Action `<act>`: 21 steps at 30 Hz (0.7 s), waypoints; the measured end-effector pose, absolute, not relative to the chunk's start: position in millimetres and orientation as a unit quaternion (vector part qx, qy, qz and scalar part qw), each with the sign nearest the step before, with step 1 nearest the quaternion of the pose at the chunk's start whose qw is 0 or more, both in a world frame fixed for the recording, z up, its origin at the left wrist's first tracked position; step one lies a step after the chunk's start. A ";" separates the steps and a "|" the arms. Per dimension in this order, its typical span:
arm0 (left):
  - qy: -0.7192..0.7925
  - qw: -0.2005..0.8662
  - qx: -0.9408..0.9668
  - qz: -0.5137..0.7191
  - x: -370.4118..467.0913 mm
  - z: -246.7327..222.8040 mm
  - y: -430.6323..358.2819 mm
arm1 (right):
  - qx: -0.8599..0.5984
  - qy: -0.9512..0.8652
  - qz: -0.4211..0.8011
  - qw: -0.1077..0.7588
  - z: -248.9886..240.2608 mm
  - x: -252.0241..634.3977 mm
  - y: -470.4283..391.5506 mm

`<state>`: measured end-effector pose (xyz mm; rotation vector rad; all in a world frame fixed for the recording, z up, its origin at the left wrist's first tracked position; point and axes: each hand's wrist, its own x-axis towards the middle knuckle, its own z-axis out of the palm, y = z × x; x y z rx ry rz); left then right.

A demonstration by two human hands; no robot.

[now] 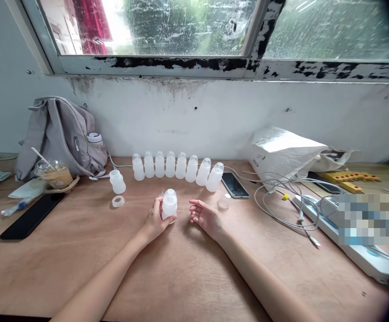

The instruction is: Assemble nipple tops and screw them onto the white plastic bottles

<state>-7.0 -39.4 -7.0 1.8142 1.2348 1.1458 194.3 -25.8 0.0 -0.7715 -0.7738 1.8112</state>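
Observation:
My left hand point(156, 220) is wrapped around a translucent white baby bottle point(169, 206) with a clear domed cap, upright at the middle of the table. To its right, my right hand point(205, 217) is apart from the bottle, palm turned inward and fingers loosely spread, holding nothing. Several similar capped bottles point(181, 167) stand in a curved row behind. Left of them is an uncapped bottle point(117, 182), with a white ring point(118, 201) lying in front of it. A clear round piece point(223, 204) lies beyond my right hand.
A phone point(235, 184) lies right of the row. Looped cables point(275, 210), a power strip point(358, 255) and a white bag point(281, 152) occupy the right side. On the left are a backpack point(60, 134), an iced drink cup point(55, 175) and a long black object point(31, 217).

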 end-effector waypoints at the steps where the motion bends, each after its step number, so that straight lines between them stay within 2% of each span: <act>1: 0.472 0.317 0.694 0.441 -6.7 -5.1 -39.7 | -0.317 -0.321 0.744 0.492 -0.5 193.8 -25.7; 8: 0.483 0.169 0.703 0.494 -9.2 40.5 -40.7 | -0.312 -0.333 0.734 0.503 -1.9 192.5 -26.3; 15: 0.508 0.098 0.763 0.388 -38.2 96.0 -19.9 | -0.314 -0.335 0.730 0.506 -0.9 191.0 -26.9; 21: 0.642 0.017 0.692 0.329 -100.2 129.0 23.7 | -0.311 -0.333 0.742 0.492 -1.9 190.1 -25.4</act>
